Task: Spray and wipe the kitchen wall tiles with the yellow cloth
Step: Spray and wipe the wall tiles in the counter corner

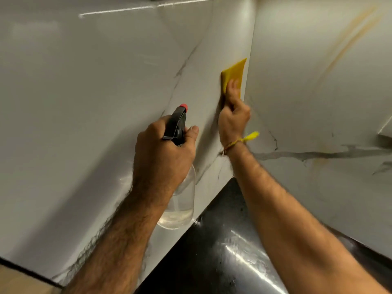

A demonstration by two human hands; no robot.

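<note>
A: What room and surface are in front of you?

B: You face an inside corner where two walls of glossy white wall tiles (106,85) with grey marble veining meet. The right-hand wall carries a faint orange-brown streak (347,41) running diagonally near its top. Below the corner lies a shiny black surface (214,247) that reflects the light.

A: Where is the cloth, and how does it lie?

B: Your right hand (233,115) presses the yellow cloth (233,72) flat against the left wall, just beside the corner seam. Your fingers are spread over its lower part. The folded cloth's long axis runs up the wall, its upper corner pointing up towards the seam.

A: And the sprayer?

B: Your left hand (163,153) grips the neck of the spray bottle (180,206), fingers curled round it. The bottle is clear, tilted, with its base towards you and a little liquid in it. Its black trigger head with the red nozzle (183,106) points up and away at the left wall.

A: Anything else nearby?

B: A yellow thread bracelet (241,141) circles your right wrist, its tassel sticking out to the right. Your left forearm hides part of the left wall's lower tiles.
</note>
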